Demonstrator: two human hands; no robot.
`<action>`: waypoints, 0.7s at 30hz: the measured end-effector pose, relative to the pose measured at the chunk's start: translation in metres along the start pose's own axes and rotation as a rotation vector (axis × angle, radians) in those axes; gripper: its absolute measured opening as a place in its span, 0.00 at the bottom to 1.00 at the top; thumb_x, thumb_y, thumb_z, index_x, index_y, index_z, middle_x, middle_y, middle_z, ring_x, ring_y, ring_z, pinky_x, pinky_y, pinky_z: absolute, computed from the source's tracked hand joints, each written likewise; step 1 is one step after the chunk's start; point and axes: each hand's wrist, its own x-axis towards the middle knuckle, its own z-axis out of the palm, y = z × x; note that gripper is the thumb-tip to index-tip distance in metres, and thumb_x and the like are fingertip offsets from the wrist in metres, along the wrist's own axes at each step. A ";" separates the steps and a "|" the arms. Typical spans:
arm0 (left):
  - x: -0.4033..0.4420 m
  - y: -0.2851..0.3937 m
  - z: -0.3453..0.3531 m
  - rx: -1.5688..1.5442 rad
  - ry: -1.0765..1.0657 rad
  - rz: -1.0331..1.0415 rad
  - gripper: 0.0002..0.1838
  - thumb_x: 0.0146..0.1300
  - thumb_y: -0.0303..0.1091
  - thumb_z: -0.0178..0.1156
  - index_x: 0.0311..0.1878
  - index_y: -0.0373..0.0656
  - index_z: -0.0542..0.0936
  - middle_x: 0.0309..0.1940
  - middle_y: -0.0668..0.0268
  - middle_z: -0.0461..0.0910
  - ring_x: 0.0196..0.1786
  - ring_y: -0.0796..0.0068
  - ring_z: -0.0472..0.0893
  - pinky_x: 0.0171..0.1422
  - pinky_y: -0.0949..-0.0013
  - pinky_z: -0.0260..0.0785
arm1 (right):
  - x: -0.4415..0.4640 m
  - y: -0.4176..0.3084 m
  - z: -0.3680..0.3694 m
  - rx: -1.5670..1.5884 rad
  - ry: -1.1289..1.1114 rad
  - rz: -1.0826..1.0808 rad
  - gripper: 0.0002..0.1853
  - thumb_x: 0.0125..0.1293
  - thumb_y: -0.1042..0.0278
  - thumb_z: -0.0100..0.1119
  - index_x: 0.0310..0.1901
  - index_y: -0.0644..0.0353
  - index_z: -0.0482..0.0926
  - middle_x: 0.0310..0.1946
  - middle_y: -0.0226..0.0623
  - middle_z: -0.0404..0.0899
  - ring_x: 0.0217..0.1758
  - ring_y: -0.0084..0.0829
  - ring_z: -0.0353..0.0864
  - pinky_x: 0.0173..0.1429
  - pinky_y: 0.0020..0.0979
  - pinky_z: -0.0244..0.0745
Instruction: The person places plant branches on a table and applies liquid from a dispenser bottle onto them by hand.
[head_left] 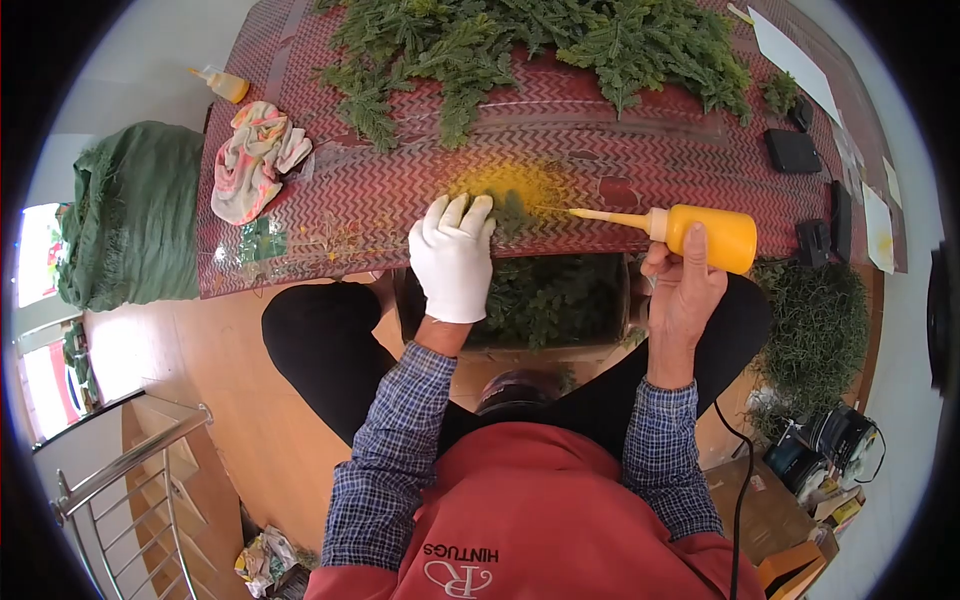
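Observation:
My left hand (pixel 452 262), in a white glove, is closed at the table's near edge on a small green artificial sprig (pixel 513 216), which sticks out to the right of the fingers. The bare right hand (pixel 682 300) grips a yellow squeeze bottle (pixel 722 240) tipped on its side, thumb on its body. Its long thin nozzle points left at the sprig, a short gap away. Yellow specks (pixel 520 180) are scattered over the patterned red table cover (pixel 380 215) just beyond the sprig.
Green branches (pixel 540 40) are piled at the table's far side. A second bottle (pixel 226 84) and a stained cloth (pixel 258 165) lie at left, black boxes (pixel 793 151) at right. Below the edge, a box (pixel 480 345) holds more greenery (pixel 550 305) between my knees.

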 end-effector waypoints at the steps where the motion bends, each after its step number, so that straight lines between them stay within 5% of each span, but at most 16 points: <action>1: 0.000 0.003 0.000 0.013 -0.027 -0.018 0.17 0.56 0.36 0.66 0.51 0.49 0.82 0.51 0.63 0.80 0.57 0.59 0.76 0.58 0.59 0.68 | 0.000 0.000 -0.001 0.002 0.001 -0.003 0.13 0.70 0.64 0.58 0.42 0.69 0.78 0.33 0.41 0.82 0.25 0.25 0.79 0.26 0.25 0.79; 5: 0.005 0.002 -0.027 -0.164 -0.159 -0.004 0.25 0.58 0.27 0.61 0.61 0.43 0.75 0.58 0.50 0.75 0.60 0.47 0.74 0.63 0.53 0.66 | 0.002 -0.002 -0.004 -0.010 0.015 -0.010 0.13 0.70 0.64 0.58 0.43 0.69 0.78 0.33 0.41 0.81 0.25 0.25 0.79 0.26 0.25 0.79; 10: 0.006 -0.018 -0.064 -0.439 -0.164 -0.182 0.27 0.59 0.18 0.56 0.64 0.44 0.73 0.62 0.46 0.71 0.62 0.49 0.74 0.66 0.60 0.68 | 0.002 -0.002 -0.004 -0.005 0.023 -0.007 0.13 0.70 0.64 0.58 0.43 0.69 0.77 0.33 0.42 0.82 0.25 0.26 0.79 0.26 0.25 0.79; 14: 0.009 -0.014 -0.050 -0.187 -0.200 0.018 0.29 0.60 0.33 0.62 0.66 0.47 0.71 0.63 0.42 0.69 0.64 0.42 0.70 0.67 0.52 0.64 | 0.003 0.001 0.003 0.019 0.016 -0.008 0.13 0.70 0.65 0.58 0.43 0.70 0.77 0.33 0.43 0.82 0.25 0.26 0.80 0.26 0.25 0.79; 16: 0.000 0.005 -0.045 -0.051 -0.365 0.103 0.39 0.55 0.50 0.66 0.70 0.52 0.67 0.67 0.33 0.59 0.68 0.33 0.61 0.69 0.45 0.57 | 0.003 0.002 0.011 0.036 -0.015 -0.009 0.12 0.70 0.66 0.58 0.43 0.70 0.77 0.34 0.44 0.82 0.24 0.27 0.80 0.25 0.26 0.79; 21: -0.016 0.013 -0.029 0.003 -0.453 0.073 0.40 0.53 0.57 0.66 0.69 0.57 0.68 0.66 0.28 0.54 0.69 0.31 0.56 0.71 0.43 0.50 | 0.003 0.006 0.029 -0.010 -0.086 0.030 0.12 0.70 0.67 0.58 0.43 0.70 0.77 0.34 0.45 0.82 0.24 0.26 0.80 0.24 0.25 0.78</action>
